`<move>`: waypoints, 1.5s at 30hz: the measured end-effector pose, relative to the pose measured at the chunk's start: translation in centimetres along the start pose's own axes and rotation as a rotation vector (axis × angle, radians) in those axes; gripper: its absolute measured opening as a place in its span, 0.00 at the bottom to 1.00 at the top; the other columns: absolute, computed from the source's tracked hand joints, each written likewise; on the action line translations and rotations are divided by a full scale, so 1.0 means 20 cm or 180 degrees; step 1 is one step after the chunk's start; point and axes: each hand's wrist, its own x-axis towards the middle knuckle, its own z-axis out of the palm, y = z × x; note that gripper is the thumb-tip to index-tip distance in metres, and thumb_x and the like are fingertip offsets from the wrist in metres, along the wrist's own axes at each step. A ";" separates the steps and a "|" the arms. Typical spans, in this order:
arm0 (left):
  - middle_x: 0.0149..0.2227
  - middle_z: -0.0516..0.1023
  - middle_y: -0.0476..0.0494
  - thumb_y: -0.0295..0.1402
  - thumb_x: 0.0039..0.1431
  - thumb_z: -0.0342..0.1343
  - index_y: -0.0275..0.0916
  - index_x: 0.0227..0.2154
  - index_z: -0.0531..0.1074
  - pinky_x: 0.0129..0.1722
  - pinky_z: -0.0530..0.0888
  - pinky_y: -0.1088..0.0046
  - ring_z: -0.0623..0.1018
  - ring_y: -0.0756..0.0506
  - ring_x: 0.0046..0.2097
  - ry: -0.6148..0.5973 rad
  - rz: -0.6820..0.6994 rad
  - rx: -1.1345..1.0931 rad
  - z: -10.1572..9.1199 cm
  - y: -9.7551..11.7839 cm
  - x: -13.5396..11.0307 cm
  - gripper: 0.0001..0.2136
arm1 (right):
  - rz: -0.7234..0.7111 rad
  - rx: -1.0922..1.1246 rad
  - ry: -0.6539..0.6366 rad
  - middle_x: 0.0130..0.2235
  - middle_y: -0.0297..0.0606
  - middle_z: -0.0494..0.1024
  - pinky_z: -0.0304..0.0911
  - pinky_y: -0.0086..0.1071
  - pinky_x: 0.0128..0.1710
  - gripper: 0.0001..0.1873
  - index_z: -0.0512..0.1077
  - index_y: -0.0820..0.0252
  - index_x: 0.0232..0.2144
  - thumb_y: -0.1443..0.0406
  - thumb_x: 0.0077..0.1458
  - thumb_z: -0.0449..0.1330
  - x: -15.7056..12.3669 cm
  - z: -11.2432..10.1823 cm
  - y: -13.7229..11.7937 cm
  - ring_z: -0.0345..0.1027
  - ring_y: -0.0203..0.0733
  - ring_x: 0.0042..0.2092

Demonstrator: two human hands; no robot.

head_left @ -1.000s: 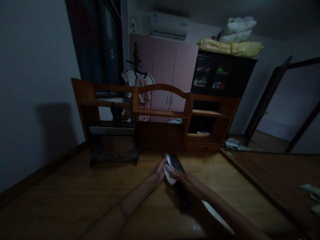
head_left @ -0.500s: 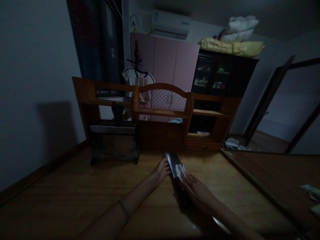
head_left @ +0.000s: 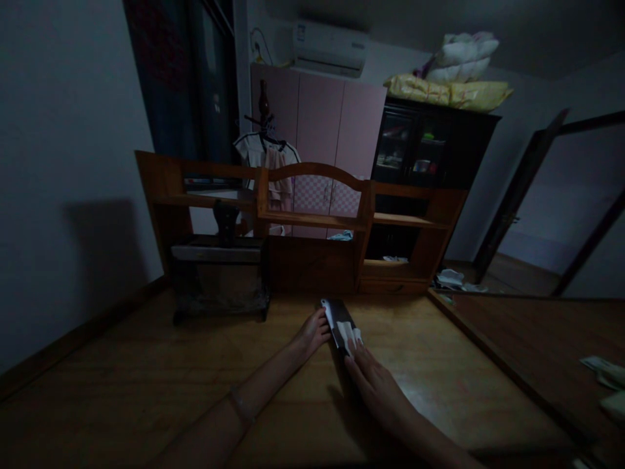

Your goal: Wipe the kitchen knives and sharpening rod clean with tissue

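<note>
In the middle of the head view a long, flat, dark object (head_left: 334,311) with a pale shiny left edge and a small round spot at its far corner is held over the wooden surface. Its exact kind is hard to make out in the dim light. My left hand (head_left: 312,334) grips it along the left side near the far end, fingers closed at the edge. My right hand (head_left: 378,384) presses a folded white tissue (head_left: 346,331) flat against its upper face. The near end of the object is hidden behind the right hand.
A wooden shelf unit (head_left: 312,221) borders the far side of the wooden surface (head_left: 161,371). At the left stands a dark-framed stand or box (head_left: 219,254) with a black upright piece. Some papers (head_left: 603,371) lie on a lower brown surface at the right.
My right hand has shifted slightly to the left with the tissue and turned more upright, covering the near part of the dark object. My left hand keeps its hold.
</note>
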 end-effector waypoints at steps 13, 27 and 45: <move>0.27 0.75 0.41 0.32 0.58 0.49 0.32 0.30 0.70 0.32 0.71 0.74 0.74 0.48 0.26 0.0094 0.0101 -0.0142 0.03 -0.01 0.00 0.09 | -0.0741 -0.0042 -0.0167 0.64 0.28 0.51 0.48 0.44 0.62 0.27 0.46 0.46 0.63 0.53 0.63 0.41 0.08 -0.06 -0.12 0.46 0.44 0.64; 0.25 0.74 0.45 0.27 0.51 0.57 0.34 0.27 0.72 0.37 0.70 0.74 0.75 0.47 0.32 0.0328 0.0508 0.0048 0.03 0.00 -0.06 0.02 | -0.0859 -0.0730 -0.0092 0.64 0.40 0.52 0.52 0.45 0.60 0.30 0.44 0.54 0.64 0.54 0.63 0.43 0.05 -0.06 -0.12 0.51 0.47 0.62; 0.34 0.75 0.43 0.31 0.52 0.58 0.34 0.29 0.72 0.39 0.70 0.72 0.73 0.47 0.37 0.0301 0.0888 0.0530 0.03 0.02 -0.11 0.05 | -0.0948 -0.0820 -0.0116 0.65 0.40 0.48 0.51 0.44 0.61 0.29 0.43 0.54 0.64 0.56 0.64 0.44 0.01 -0.04 -0.12 0.45 0.44 0.64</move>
